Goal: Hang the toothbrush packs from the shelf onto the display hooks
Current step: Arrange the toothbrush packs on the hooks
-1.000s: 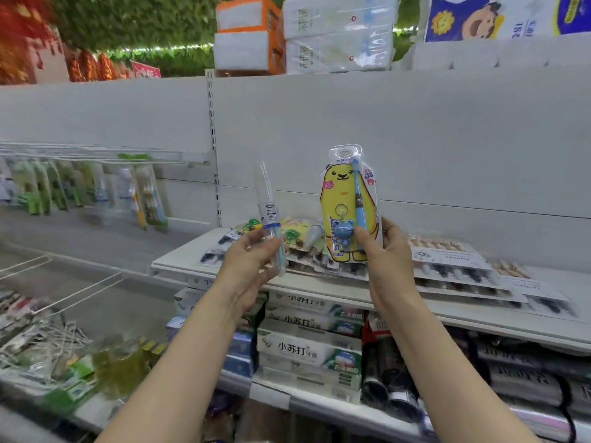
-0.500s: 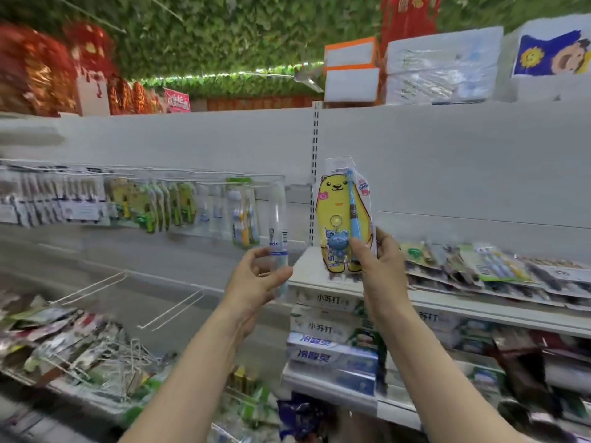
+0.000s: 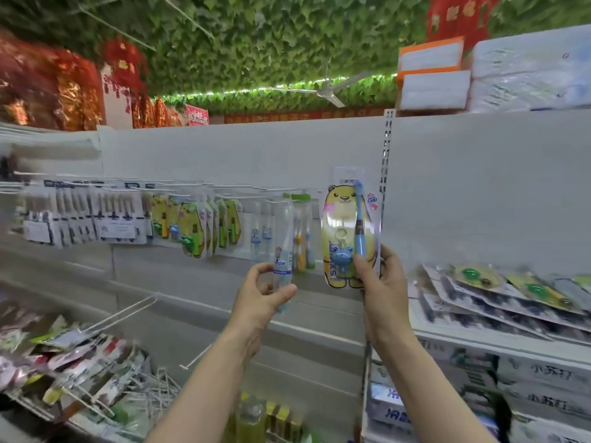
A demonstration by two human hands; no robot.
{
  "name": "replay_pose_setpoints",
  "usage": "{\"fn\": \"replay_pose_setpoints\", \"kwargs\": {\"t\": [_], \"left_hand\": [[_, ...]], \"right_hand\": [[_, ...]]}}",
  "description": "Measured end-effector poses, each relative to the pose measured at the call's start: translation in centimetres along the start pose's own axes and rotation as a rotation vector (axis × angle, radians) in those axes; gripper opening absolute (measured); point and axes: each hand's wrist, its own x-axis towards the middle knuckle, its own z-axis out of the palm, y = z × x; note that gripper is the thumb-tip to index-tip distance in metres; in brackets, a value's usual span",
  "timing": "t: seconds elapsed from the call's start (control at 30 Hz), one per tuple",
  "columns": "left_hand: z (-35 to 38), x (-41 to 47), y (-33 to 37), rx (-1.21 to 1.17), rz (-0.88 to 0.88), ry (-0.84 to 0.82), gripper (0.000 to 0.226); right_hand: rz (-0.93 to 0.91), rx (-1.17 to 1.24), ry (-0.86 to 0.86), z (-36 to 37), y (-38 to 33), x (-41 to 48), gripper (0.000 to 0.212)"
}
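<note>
**Setting.** Shop aisle. Grey back panel under a leaf-covered ceiling. Red decorations at upper left. White cartons on top of the unit at upper right.

**Left hand**. Thumb and fingers curled round the lower end of a slim clear toothbrush pack. The pack is held upright, its top level with the right end of the display hooks. Blur hides whether it touches a hook.

**Right hand**. Grasps the bottom edge of a yellow bear toothbrush pack, thumb on the front and fingers behind. The pack is upright with a blue brush along its right side. It sits just right of the slim pack, apart from it, in front of the panel's slotted upright.

**Hooks.** One row across the panel, left of both hands, carrying hung packs: dark ones at the left end, yellow and green in the middle, clear ones at the right end.

**Shelf**. At the right, beside the right hand. Flat toothbrush packs lie overlapped along its top. Toothpaste boxes are stacked beneath.

**Lower left.** A long wire hook juts from the panel. Below it is a heap of mixed packs, blurred.
</note>
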Motion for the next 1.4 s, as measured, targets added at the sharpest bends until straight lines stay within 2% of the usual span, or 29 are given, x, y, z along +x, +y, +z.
{"fn": "replay_pose_setpoints", "kwargs": {"t": [0.17,0.37,0.53,0.7,0.83,1.07,1.2,1.4], "left_hand": [[-3.2,4.4,-1.4,0.040,0.007,-0.068,0.046],[-6.1,7.4,-2.4,0.002,0.012,-0.229,0.051],[-8.9,8.1,-1.7,-0.124,-0.105,-0.333,0.024],[-13.5,9.1,-1.9,-0.167,-0.122,-0.387,0.015],[-16.4,9.5,-2.2,-0.207,-0.115,-0.391,0.023],[-18.8,11.4,-2.0,-0.185,-0.128,-0.401,0.015],[-19.2,12.5,-2.1,-0.177,-0.151,-0.401,0.024],[-19.2,14.3,-2.0,-0.205,-0.160,-0.393,0.017]], "right_hand": [[-0.004,0.035,0.048,4.1,2.5,1.0,0.038],[-0.048,-0.007,0.124,7.6,3.3,1.3,0.033],[-0.057,-0.022,0.241,10.9,4.7,-0.8,0.027],[-0.070,-0.066,0.315,14.7,6.4,-3.1,0.029],[-0.011,-0.048,0.320,17.4,7.6,-5.1,0.030],[0.018,-0.162,0.335,19.4,8.9,-6.9,0.031],[0.026,-0.195,0.335,19.3,9.7,-6.9,0.032],[0.022,-0.188,0.313,19.6,10.8,-5.8,0.030]]}}
